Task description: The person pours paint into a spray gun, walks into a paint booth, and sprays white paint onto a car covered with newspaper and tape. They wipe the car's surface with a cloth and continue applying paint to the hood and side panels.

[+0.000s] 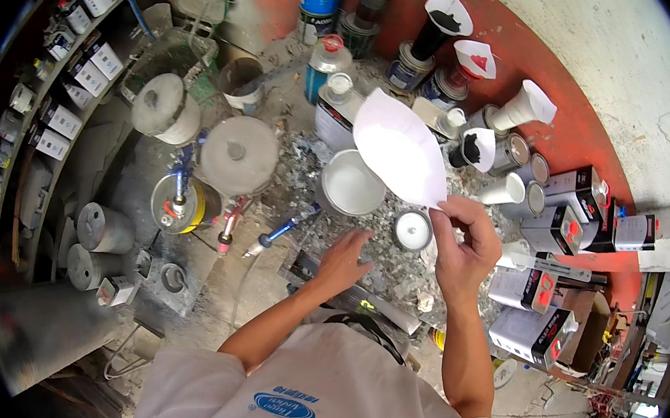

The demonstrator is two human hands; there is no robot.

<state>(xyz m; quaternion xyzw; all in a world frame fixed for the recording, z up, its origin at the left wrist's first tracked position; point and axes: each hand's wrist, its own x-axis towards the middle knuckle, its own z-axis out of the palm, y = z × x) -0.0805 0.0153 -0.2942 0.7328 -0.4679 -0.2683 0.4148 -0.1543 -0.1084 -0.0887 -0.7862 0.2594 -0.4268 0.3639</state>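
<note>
Paper [400, 152], white and broad with a pointed end, is up over the bench [384, 270], its upper end to the left of its lower tip. Right hand [466, 247]: grasping the paper at that lower tip, pinched between thumb and forefinger, remaining fingers curled toward the palm. Right forearm [468, 345] stands nearly upright in view, elbow bent close to the sleeve. Left hand [341, 263]: released, nothing seen in it; fingers loosely bent and slightly apart, reaching up and to the right, back of hand uppermost. Left forearm [280, 324] runs diagonally inward from its sleeve. In this view the paper overlaps the right rim of the pot [345, 187], whose inside is white; contact between the two cannot be told. Small can [413, 231] sits just right of the pot, below the paper and between the two hands. Blue spray gun [282, 230] lies left of the left hand, near it but apart; red spray gun [229, 225] lies farther left.
</note>
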